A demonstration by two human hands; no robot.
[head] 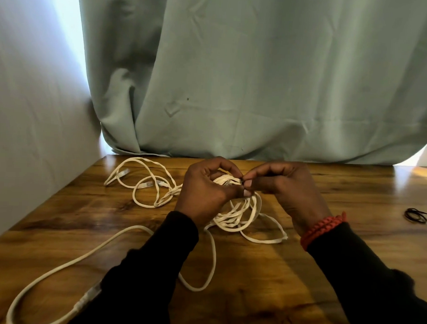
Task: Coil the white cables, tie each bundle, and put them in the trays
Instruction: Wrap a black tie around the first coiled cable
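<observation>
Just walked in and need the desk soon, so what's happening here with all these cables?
A person is bundling white cable at a wooden table. The left hand holds a coiled bundle while the right hand pinches something small and dark at its top, seemingly a tie. Another cable lies loose at the far left, a third trails off the near edge. Spare black ties sit at right. No trays are in view.

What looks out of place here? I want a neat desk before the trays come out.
Loose white cable sprawls uncoiled across the table, and a twisted tangle lies at the back left. No trays in view.
</observation>
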